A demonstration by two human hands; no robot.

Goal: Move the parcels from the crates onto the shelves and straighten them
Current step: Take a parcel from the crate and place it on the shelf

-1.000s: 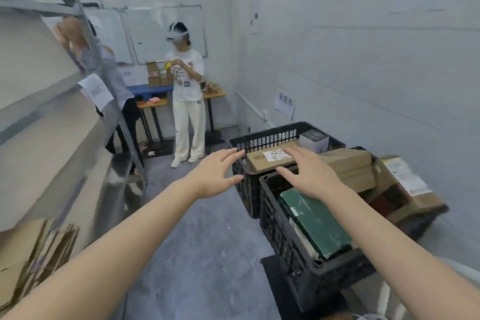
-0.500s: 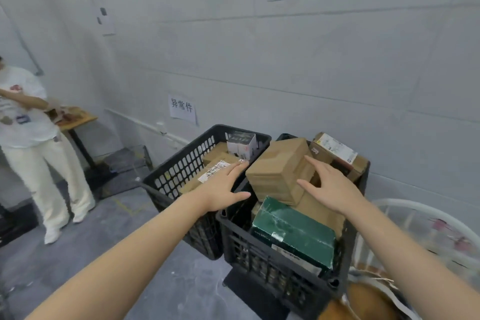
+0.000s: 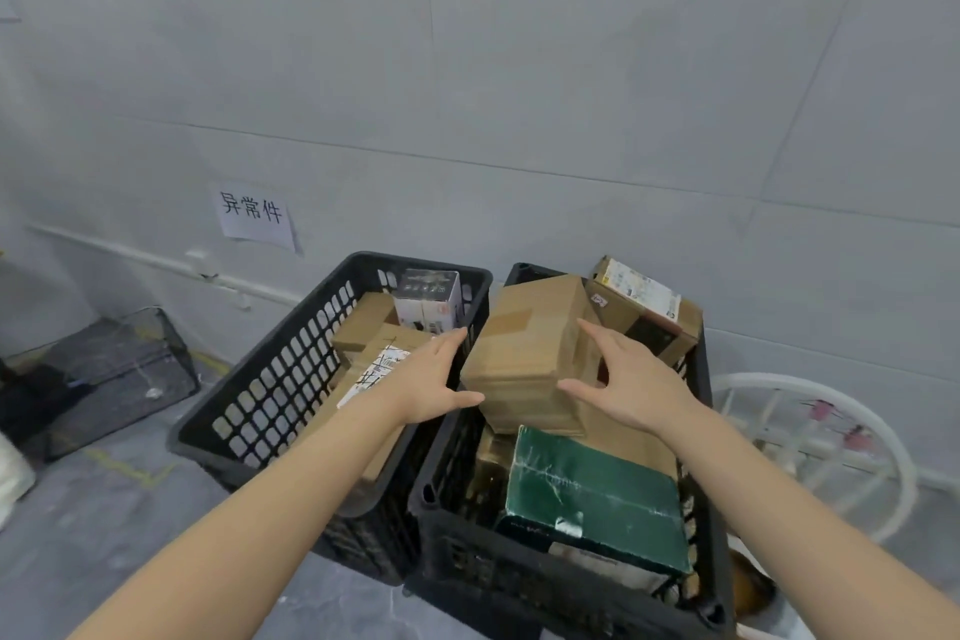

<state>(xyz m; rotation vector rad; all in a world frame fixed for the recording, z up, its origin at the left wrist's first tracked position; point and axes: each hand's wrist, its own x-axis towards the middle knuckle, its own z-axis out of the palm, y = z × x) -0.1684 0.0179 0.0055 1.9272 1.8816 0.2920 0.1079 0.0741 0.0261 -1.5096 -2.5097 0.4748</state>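
Observation:
Two black plastic crates stand side by side against the wall, the left crate [image 3: 270,395] and the right crate [image 3: 519,582]. A plain brown cardboard parcel [image 3: 524,343] lies tilted on top of the right crate's pile. My left hand [image 3: 431,379] is at its left side and my right hand [image 3: 628,385] at its right side, fingers spread, thumbs at its lower corners. Below it lies a dark green parcel [image 3: 592,499]. A labelled brown box [image 3: 644,307] sits at the back. The left crate holds a labelled flat parcel [image 3: 382,364] and a small white box [image 3: 428,299].
A grey tiled wall stands right behind the crates, with a paper sign [image 3: 254,216] on it. A dark wire basket [image 3: 114,364] lies on the floor at the left. A white round rack [image 3: 810,431] stands to the right of the crates. No shelves are in view.
My view has swung right and down from the shelves and another person to the crates. Both hands have moved in on the brown parcel from either side.

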